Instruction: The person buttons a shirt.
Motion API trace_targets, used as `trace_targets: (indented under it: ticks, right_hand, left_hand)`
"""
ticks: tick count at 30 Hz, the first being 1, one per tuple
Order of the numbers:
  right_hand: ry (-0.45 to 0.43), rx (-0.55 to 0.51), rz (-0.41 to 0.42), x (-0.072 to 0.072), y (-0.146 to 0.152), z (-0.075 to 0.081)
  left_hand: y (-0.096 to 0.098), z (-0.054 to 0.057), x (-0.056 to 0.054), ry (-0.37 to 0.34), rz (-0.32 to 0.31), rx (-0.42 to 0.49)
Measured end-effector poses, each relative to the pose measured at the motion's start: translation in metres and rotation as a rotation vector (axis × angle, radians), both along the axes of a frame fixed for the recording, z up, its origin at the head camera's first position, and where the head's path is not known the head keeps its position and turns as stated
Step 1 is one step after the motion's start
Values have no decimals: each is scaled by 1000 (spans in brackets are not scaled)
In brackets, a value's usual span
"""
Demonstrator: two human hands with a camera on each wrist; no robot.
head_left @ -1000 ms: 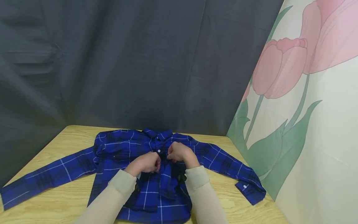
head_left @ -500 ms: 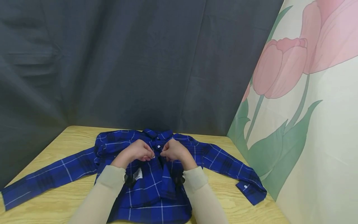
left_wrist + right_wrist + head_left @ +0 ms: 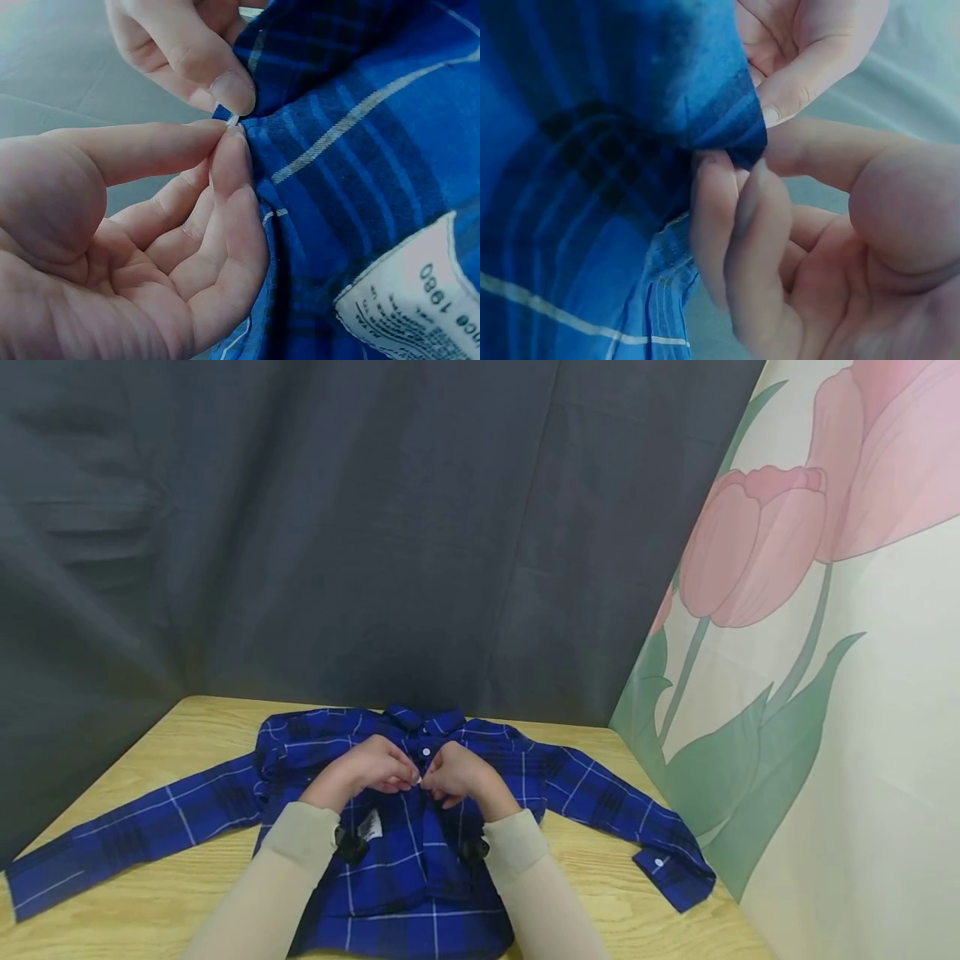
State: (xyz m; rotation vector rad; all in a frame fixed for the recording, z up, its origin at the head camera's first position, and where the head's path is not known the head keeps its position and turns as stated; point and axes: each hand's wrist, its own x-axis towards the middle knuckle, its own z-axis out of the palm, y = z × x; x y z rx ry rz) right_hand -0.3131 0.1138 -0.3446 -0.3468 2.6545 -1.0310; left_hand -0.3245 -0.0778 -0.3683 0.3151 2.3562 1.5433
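Note:
A blue plaid button-up shirt [image 3: 397,881] lies front up, its collar [image 3: 424,720] at the far side and both sleeves spread. At the upper chest my left hand [image 3: 366,768] pinches a small white button [image 3: 233,120] between thumb and index finger. Facing it, my right hand [image 3: 461,772] pinches the edge of the other front panel [image 3: 739,124], and the fingertips of both hands meet at the button. Cloth hides part of the right fingertips in the right wrist view. Just above the hands, another white button [image 3: 426,752] shows on the shirt front.
Under the shirt is a light wood-grain table [image 3: 187,877]. A dark grey curtain [image 3: 360,543] hangs behind it, and a tulip-patterned wall [image 3: 750,693] borders the right. Inside the shirt a white label [image 3: 371,825] shows. The right cuff [image 3: 671,877] is folded back, with a button.
My left hand has moved up and away from me, then slightly right, with the button. My right hand has come left to meet it. The shirt's front edges are now together there.

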Motion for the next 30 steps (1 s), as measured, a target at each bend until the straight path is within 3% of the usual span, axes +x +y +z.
trace_targets:
  ticks: [14,30]
  right_hand:
    - [-7,-107,-29,0,0,0]
    - [55,-87,-72,1,-4,3]
  left_hand:
    - [1,3,2,-17,10,37]
    - [5,5,3,0,63,12]
